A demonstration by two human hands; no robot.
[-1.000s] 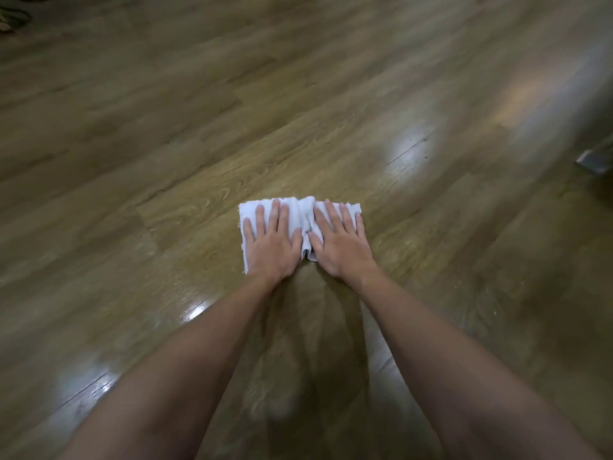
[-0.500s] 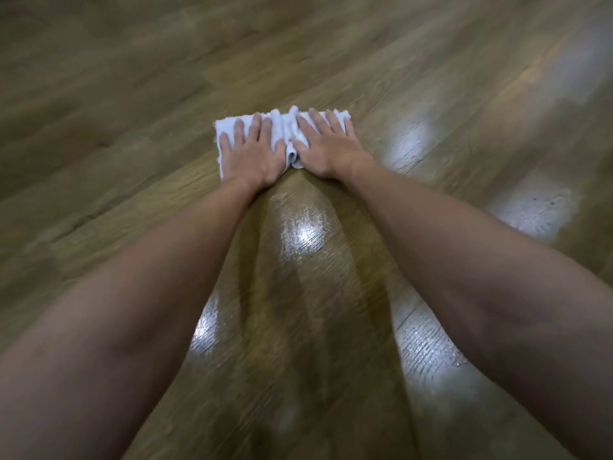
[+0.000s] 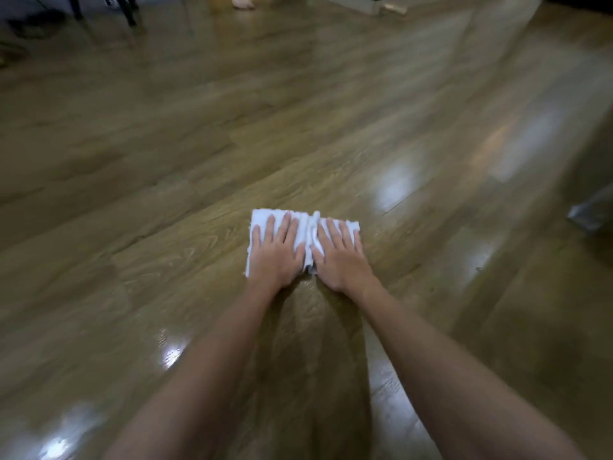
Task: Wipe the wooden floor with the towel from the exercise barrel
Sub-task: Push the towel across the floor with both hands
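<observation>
Both hands, left [image 3: 277, 257] and right [image 3: 341, 260], slid the towel [image 3: 306, 234] nearer; fingers spread, pressing flat.

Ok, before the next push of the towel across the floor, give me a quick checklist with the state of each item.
1. Left hand flat on the towel, fingers spread: ok.
2. Right hand flat on the towel beside the left: ok.
3. Towel lying flat: not ok, it is bunched into a ridge between the hands.
4. Floor just ahead of the towel free of objects: ok.
5. Grey object at the right edge, apart from the towel and off the straight path: ok.
6. Whether the towel is still clean underneath: cannot tell, that side is hidden.
</observation>
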